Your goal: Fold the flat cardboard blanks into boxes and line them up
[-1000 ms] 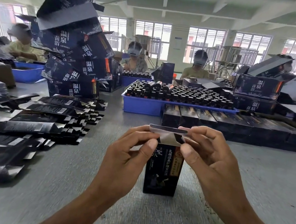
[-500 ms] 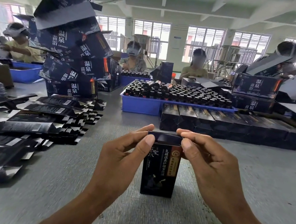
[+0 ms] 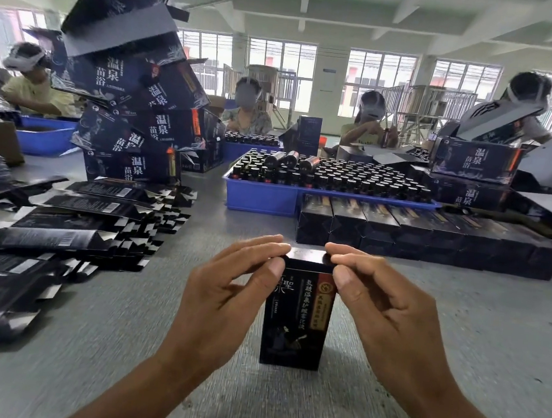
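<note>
One folded black box (image 3: 296, 315) stands upright on the grey table (image 3: 458, 327), nearest the viewer, its top flap closed. Left hand (image 3: 226, 291) and right hand (image 3: 383, 306), two in all, pinch the box's upper corners, fingers curled over the top edge and thumbs on the front face. To the left lie fanned stacks of flat blanks (image 3: 74, 223); the count cannot be told. Beyond the box, a row of finished boxes (image 3: 427, 233) stands side by side, roughly eight across. Behind it sits one blue tray of bottles (image 3: 259, 197). Four seated workers occupy the far side.
</note>
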